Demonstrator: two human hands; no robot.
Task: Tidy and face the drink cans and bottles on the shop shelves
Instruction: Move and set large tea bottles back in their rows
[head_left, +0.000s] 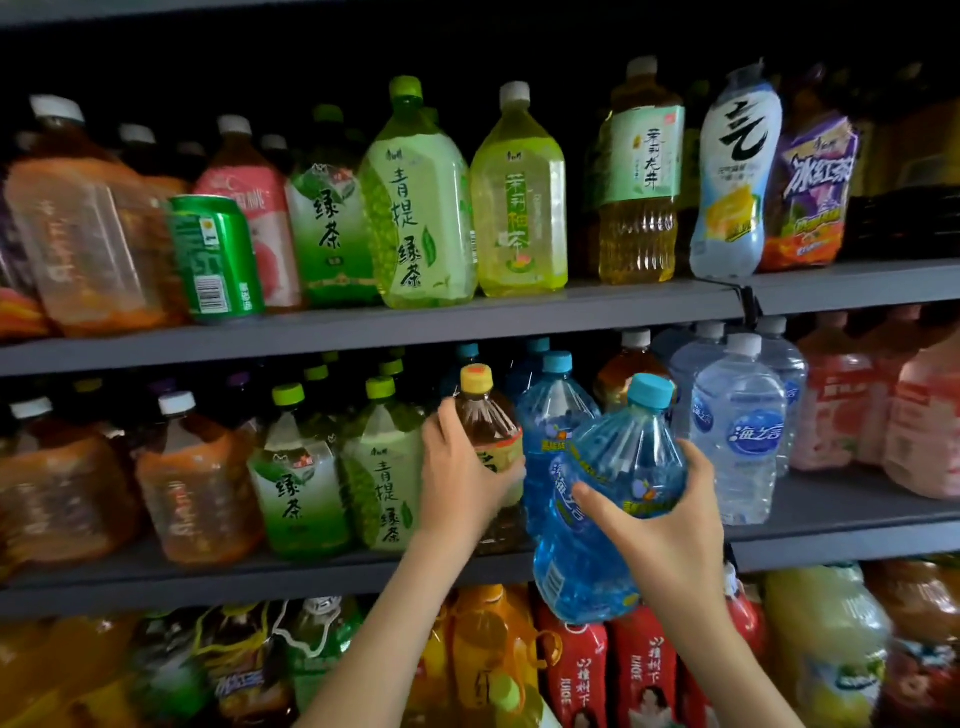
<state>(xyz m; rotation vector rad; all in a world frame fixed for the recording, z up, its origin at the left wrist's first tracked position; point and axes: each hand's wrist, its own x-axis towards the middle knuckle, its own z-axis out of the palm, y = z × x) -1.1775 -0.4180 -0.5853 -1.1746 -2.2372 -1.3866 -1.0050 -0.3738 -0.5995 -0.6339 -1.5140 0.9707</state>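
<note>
- My left hand (460, 480) is wrapped around the shoulder of a brown tea bottle with a yellow cap (488, 431), fingers closed on it, as it stands upright at the front of the grey middle shelf (857, 535).
- My right hand (660, 525) is clamped on a blue-tinted clear plastic bottle with a turquoise cap (618, 478), thumb across its label. That bottle is off the shelf, held out in front of the shelf edge and tilted, cap leaning up and to the right.
- Just behind it a second blue bottle with the same turquoise cap (553, 410) stands on the shelf, so I judge the one in my hand belongs in that column, in front of it.
- To do this well, I should first nudge the tea bottle a little to the left, towards the pale green tea bottles (382, 467), so that a gap opens for the blue one.
- Then I should bring the blue bottle upright before it goes in; if it enters tilted, its base may catch the shelf lip or knock the clear water bottles (737, 426) just to its right.
- It looks heavy and smooth, so I want a firm grip low on the body while I set it down.
- Last, I should turn it until the label faces outward, in line with its neighbours' fronts.
- On the shelf above, a green drink can (215, 254) leans among the bottles; it needs straightening later.
</note>
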